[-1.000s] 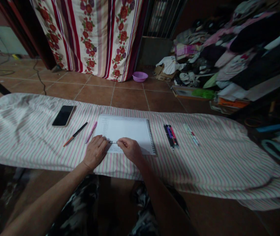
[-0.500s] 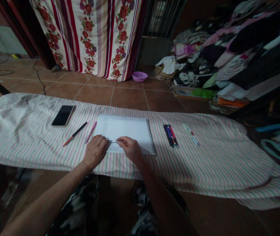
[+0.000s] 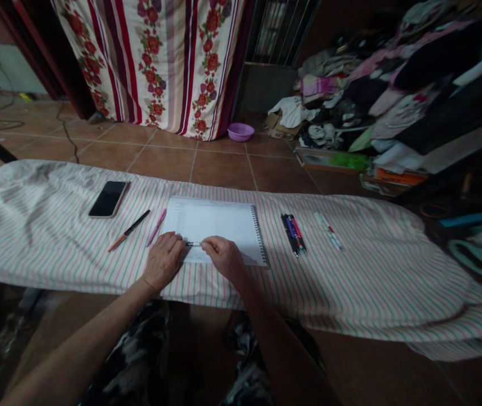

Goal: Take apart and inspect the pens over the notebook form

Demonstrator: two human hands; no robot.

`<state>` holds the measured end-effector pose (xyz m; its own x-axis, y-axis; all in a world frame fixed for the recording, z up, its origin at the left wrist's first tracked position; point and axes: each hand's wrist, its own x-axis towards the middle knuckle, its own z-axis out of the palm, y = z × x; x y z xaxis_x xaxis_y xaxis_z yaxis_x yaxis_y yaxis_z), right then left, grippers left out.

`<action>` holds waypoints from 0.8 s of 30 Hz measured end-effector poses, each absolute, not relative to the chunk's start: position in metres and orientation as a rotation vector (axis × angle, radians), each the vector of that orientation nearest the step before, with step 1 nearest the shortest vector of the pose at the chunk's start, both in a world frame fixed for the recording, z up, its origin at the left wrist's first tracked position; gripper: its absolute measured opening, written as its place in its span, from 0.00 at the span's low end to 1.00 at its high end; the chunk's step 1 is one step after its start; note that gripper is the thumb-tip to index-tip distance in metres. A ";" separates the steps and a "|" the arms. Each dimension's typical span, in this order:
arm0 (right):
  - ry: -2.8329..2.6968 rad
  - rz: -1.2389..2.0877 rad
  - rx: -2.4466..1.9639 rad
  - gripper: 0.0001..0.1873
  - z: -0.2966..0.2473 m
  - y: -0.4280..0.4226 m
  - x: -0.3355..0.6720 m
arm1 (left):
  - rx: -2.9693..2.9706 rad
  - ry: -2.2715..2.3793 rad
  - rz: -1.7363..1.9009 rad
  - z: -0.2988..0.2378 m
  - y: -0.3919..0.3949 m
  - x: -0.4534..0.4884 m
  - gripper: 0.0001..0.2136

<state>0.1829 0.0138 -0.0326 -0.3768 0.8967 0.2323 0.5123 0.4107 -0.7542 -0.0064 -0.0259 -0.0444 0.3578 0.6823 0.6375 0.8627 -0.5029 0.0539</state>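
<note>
A spiral notebook lies open to a mostly white page on the striped cloth. Over its lower part, a slim pen with a pale barrel and dark end spans the gap between my hands. My right hand pinches the pen's right end between thumb and fingers. At the other end, my left hand is closed, its fingertips against the pen's dark end and its side resting on the notebook's lower left corner. A pink pen lies just beyond the left hand, and an orange-and-black pen farther left.
On the striped cloth a phone lies at the far left. Several pens sit bunched right of the notebook, near a white patterned pen. Beyond, on the tiled floor, are a purple basin and heaped clothes.
Almost nothing differs. My right hand has shifted very slightly at the pen's end; my left hand and the other objects stay in place.
</note>
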 end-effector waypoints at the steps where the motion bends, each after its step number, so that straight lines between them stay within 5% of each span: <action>1: -2.010 0.809 -1.187 0.09 -0.033 0.014 0.183 | -2.331 -1.374 -0.887 -0.045 -0.026 -0.006 0.07; 6: -1.831 0.992 -1.181 0.09 -0.038 0.015 0.182 | -2.323 -1.399 -0.876 -0.044 -0.024 -0.005 0.05; 24: -1.956 0.849 -1.201 0.06 -0.037 0.014 0.182 | -2.322 -1.369 -0.855 -0.044 -0.027 -0.005 0.05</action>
<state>0.1821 0.0139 -0.0366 -0.3428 0.9157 0.2099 0.4721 0.3611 -0.8042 -0.0051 -0.0269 -0.0437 0.3646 0.6825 0.6335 0.8688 -0.4940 0.0322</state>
